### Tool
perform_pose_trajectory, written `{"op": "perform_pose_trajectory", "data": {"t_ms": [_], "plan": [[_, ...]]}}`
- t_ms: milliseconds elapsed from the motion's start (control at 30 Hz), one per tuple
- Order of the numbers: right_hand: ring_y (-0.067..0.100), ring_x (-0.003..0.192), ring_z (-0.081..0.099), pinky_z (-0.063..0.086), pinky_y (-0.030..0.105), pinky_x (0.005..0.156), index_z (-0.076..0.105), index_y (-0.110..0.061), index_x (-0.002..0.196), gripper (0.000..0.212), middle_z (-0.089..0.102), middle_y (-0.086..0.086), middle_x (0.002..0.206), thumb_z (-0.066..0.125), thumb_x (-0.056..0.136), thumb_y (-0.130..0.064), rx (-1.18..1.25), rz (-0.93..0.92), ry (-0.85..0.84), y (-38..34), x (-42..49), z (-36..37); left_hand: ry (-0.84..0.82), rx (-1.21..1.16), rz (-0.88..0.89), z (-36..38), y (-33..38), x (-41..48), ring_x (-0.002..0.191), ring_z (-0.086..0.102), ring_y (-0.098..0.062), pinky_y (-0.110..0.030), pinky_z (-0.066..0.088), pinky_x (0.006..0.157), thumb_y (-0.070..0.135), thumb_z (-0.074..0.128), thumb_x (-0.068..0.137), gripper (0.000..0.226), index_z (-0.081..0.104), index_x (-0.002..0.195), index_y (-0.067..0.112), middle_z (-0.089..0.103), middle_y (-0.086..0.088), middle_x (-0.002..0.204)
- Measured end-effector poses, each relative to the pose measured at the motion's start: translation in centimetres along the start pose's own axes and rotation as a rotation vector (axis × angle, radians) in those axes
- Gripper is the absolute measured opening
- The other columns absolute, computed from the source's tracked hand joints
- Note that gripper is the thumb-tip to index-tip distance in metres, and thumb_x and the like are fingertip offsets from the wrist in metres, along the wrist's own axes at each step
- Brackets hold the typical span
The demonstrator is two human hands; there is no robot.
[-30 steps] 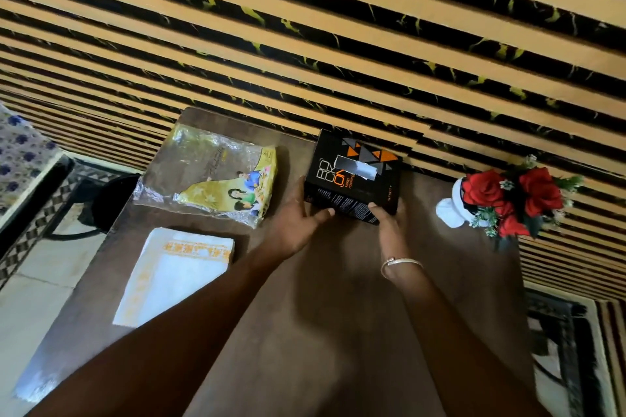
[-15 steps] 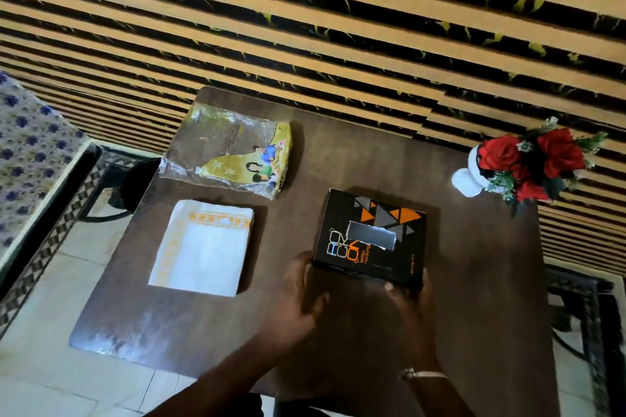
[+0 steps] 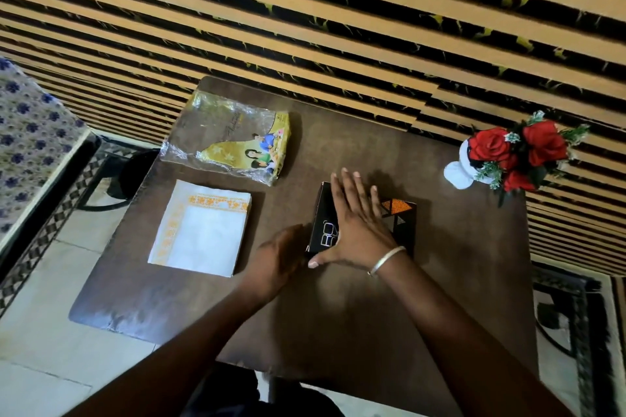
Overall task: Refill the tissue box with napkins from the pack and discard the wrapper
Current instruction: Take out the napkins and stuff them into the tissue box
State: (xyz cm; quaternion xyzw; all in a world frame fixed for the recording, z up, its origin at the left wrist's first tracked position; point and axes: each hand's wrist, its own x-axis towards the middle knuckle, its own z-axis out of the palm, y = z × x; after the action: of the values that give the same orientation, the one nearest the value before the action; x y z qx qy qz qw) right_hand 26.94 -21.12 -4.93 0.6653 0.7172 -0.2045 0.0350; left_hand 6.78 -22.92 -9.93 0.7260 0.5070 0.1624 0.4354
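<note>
A black tissue box [image 3: 401, 223] with orange triangles sits in the middle of the brown table [image 3: 338, 308]. My right hand [image 3: 359, 227] lies flat on top of the box, fingers spread, covering its slot. My left hand [image 3: 281, 257] is blurred and rests against the box's near left corner. A white napkin stack [image 3: 203, 230] with an orange border lies to the left of the box. Behind the stack, the clear and yellow wrapper [image 3: 233, 142] lies flattened on the table.
A white vase with red roses [image 3: 508, 156] stands at the table's back right corner. A striped wall runs behind the table. A patterned cloth-covered surface [image 3: 27, 132] is at the left, with a tiled floor below.
The box has been drawn from the far side toward the near middle of the table. My right hand has moved from its near edge onto its top. My left hand stays at the left corner.
</note>
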Motion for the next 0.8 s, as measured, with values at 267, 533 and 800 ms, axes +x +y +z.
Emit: {"op": "perform_pose_trajectory", "data": {"t_ms": [267, 533, 800], "plan": [[0.027, 0.15, -0.025, -0.007, 0.055, 0.123, -0.02, -0.013, 0.154, 0.163, -0.022, 0.008, 0.164, 0.076, 0.04, -0.079, -0.148, -0.05, -0.11, -0.5, 1.9, 1.3, -0.033, 0.0, 0.095, -0.1, -0.9, 1.0, 0.112, 0.064, -0.01, -0.034, 0.052, 0.092, 0.023, 0.066, 0.086, 0.049, 0.055, 0.134, 0.028, 0.066, 0.007, 0.126], [0.025, 0.153, -0.014, -0.004, 0.053, 0.124, -0.017, -0.017, 0.155, 0.154, -0.013, 0.004, 0.166, 0.077, 0.046, -0.072, -0.13, -0.035, -0.086, -0.4, 1.8, 1.9, -0.098, 0.032, 0.134, -0.3, -1.4, 1.5, 0.116, 0.062, -0.007, -0.035, 0.052, 0.093, 0.024, 0.058, 0.092, 0.049, 0.05, 0.139, 0.032, 0.064, 0.01, 0.13], [0.024, 0.154, -0.01, -0.003, 0.053, 0.124, -0.013, -0.018, 0.156, 0.152, -0.008, 0.003, 0.166, 0.076, 0.044, -0.073, -0.106, -0.041, -0.066, 0.0, 1.8, 2.0, -0.116, 0.176, 0.145, 0.8, -1.8, 1.5, 0.105, 0.066, -0.017, -0.033, 0.052, 0.086, 0.026, 0.053, 0.09, 0.053, 0.044, 0.142, 0.029, 0.067, 0.001, 0.122]]}}
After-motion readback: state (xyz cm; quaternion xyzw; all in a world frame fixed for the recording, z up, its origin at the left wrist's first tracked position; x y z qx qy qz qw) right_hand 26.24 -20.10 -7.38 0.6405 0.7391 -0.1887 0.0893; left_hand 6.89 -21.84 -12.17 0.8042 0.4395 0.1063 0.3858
